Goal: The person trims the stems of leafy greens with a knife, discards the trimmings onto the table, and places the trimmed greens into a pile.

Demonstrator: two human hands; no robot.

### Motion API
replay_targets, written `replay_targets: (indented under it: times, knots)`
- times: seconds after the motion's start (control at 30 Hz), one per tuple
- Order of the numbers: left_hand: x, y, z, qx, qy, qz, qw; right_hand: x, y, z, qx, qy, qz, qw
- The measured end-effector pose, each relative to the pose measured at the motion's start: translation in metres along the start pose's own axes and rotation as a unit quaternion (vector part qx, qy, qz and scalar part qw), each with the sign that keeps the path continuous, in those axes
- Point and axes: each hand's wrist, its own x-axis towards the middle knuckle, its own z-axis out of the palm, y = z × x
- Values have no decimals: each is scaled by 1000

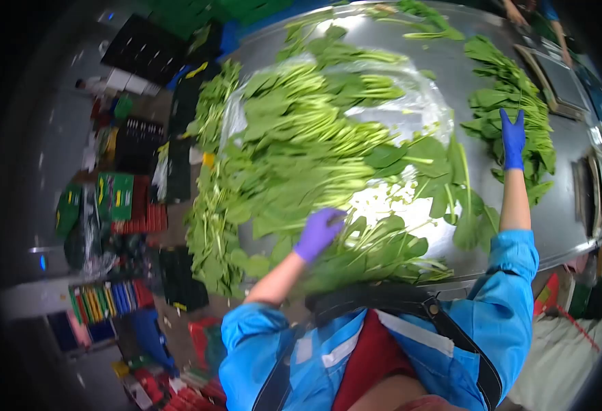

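Observation:
My left hand (318, 233), in a purple glove, is at the lower edge of a large pile of leafy greens (301, 144) with pale stems. Its fingers are bent together beside the stem ends, and what they hold, if anything, is hidden. My right hand (513, 139), in a blue glove, lies on a bundle of greens (537, 130) at the right of the metal table, two fingers spread apart. Loose leaves (396, 250) and white cut stem bits (383, 200) lie between my hands. Clear plastic sheeting (434, 99) shows under the pile.
The metal table (561, 198) has trays (554, 82) at its right side. Another person's hand (515, 14) shows at the top right. More greens (212, 219) line the left edge, with dark crates (179, 171) beyond. A few greens (427, 20) lie at the far edge.

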Motion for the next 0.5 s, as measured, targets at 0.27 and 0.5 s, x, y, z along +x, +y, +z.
replay_targets:
  times: [0.27,0.5]
  knots:
    - [36,-38,22,326,17,123,937,-232,-114,-38,237,-433,-33,869]
    - [24,-57,16,82,64,88,991,-330,-132,-72,140,-510,7,849]
